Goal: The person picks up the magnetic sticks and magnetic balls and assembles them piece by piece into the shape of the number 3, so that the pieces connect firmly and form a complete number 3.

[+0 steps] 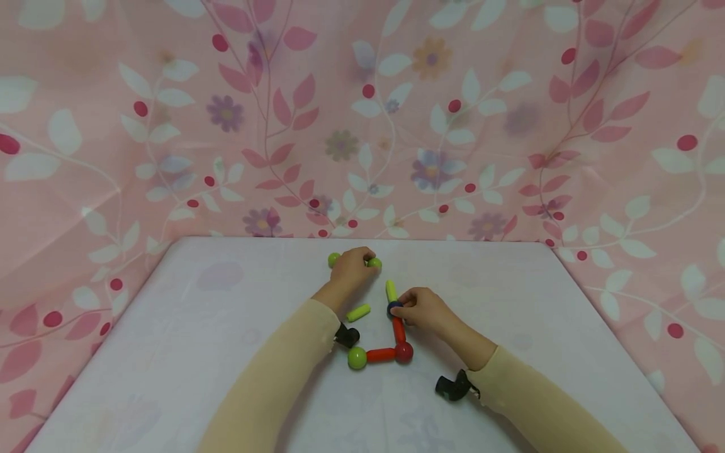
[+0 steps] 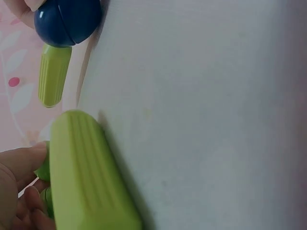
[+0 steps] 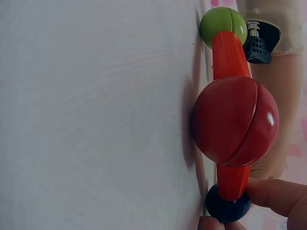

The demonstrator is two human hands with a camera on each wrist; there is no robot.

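My right hand (image 1: 428,309) pinches a dark blue ball (image 1: 393,308) between thumb and fingers. A yellow-green rod (image 1: 391,290) points away from that ball toward the back, and a red rod (image 1: 399,331) joins it to a red ball (image 1: 404,352). From there another red rod (image 1: 381,355) runs left to a green ball (image 1: 357,358). Farther back, my left hand (image 1: 352,267) grips a second green ball (image 1: 374,263), partly covered by the fingers in the left wrist view. Another green ball (image 1: 334,259) shows just left of this hand.
A loose yellow-green rod (image 1: 359,313) lies on the white-covered table (image 1: 226,327) below the left hand. Black wrist cameras (image 1: 452,387) hang close over the cloth near the joined pieces. A pink floral curtain (image 1: 362,126) rises behind the table's back edge.
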